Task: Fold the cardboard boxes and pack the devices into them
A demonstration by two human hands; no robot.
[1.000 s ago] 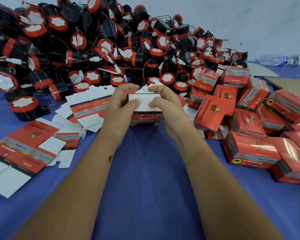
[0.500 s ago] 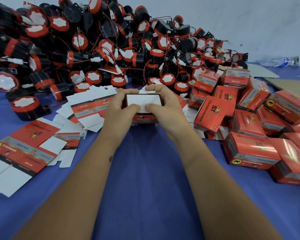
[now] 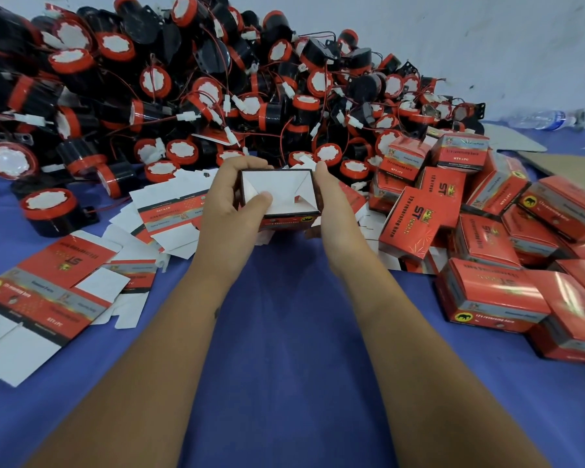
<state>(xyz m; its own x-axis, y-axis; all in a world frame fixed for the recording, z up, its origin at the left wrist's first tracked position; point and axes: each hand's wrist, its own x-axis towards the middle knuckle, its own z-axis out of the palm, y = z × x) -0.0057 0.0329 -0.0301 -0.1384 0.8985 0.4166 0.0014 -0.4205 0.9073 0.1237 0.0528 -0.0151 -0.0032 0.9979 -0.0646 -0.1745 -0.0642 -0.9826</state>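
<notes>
I hold a small red cardboard box (image 3: 284, 194) above the blue table, its white flaps folded inward on the upturned face. My left hand (image 3: 228, 201) grips the box's left side, the thumb pressing on a white flap. My right hand (image 3: 331, 207) holds the right side, fingers along the wall. A big heap of black-and-red round devices (image 3: 196, 92) with red wires lies behind the box. Flat unfolded boxes (image 3: 169, 214) lie to the left of my hands.
Several closed red boxes (image 3: 487, 292) are piled at the right. More flat box blanks (image 3: 44, 298) lie at the left edge. A plastic water bottle (image 3: 544, 118) and brown cardboard sheets (image 3: 568, 167) are at the far right. The blue table cover (image 3: 291, 332) spreads between my arms.
The box's white flaps have been folded inward into a closed end. Both hands lifted the box slightly and shifted from pressing on top to holding its sides.
</notes>
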